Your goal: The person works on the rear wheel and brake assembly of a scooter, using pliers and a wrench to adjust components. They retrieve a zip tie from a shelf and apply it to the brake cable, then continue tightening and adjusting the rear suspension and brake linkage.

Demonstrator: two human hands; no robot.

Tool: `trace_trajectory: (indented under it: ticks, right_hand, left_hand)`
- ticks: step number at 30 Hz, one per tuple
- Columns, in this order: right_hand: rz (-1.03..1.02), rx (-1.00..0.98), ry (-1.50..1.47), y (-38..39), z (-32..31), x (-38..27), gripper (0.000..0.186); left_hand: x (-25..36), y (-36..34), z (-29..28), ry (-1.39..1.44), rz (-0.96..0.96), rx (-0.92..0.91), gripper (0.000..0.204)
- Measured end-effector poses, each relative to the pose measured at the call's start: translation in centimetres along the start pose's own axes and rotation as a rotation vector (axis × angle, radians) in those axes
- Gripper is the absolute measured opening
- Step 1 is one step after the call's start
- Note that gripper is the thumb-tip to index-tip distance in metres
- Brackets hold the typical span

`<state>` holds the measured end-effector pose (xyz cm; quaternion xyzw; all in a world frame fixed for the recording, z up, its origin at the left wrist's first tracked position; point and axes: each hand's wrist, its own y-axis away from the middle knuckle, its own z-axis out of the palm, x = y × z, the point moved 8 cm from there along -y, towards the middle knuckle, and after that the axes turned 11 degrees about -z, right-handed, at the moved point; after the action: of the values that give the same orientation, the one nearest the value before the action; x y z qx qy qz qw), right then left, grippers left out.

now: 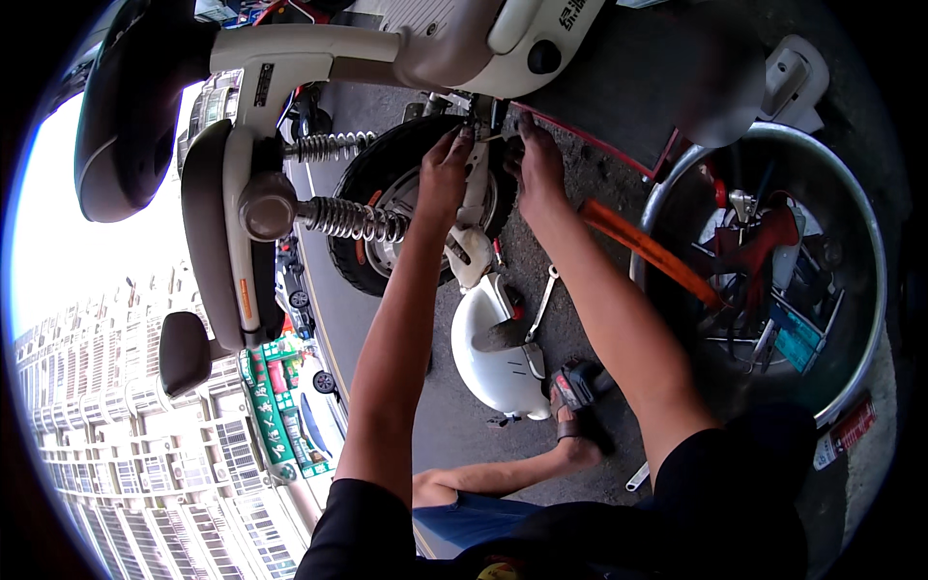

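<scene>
My left hand (442, 179) reaches to the scooter's white frame part (478, 182) beside the rear wheel (350, 179), fingers curled against something small that I cannot make out. My right hand (538, 169) is just to its right, fingers closed; a thin light rod (491, 137) shows between the hands, but I cannot tell which grips it. The scooter (358, 43) has coil shock springs (348, 224) beside the wheel. A white rounded cover (488, 358) lies below it on the ground, with a wrench (544, 302) and a power tool (583, 380) nearby.
A metal tub (875, 290) of tools is at the right, an orange-handled tool (638, 246) across its rim. A red-edged dark board (619, 87) is above it. A bare leg with a sandaled foot (578, 449) is below. Parked cars (319, 406) and buildings show at the left.
</scene>
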<state>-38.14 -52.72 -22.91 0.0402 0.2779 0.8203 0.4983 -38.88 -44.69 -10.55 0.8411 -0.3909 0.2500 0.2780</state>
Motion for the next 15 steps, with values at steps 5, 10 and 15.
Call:
trace_trajectory:
  ticks: [5,10,15]
  right_hand:
    - [-0.069,-0.058,-0.015,-0.3,1.3,0.8,0.011]
    - [-0.041,0.146,-0.106,-2.6,-2.5,2.3,0.004]
    - [-0.117,0.121,-0.013,-2.9,-1.9,0.7,0.003]
  left_hand:
    - [-4.2,-0.6,-1.4,0.229,-0.193,-0.042,0.030]
    - [-1.1,1.1,2.4,0.358,-0.310,-0.161,0.025]
    - [0.3,1.1,1.5,0.193,-0.142,-0.169,0.026]
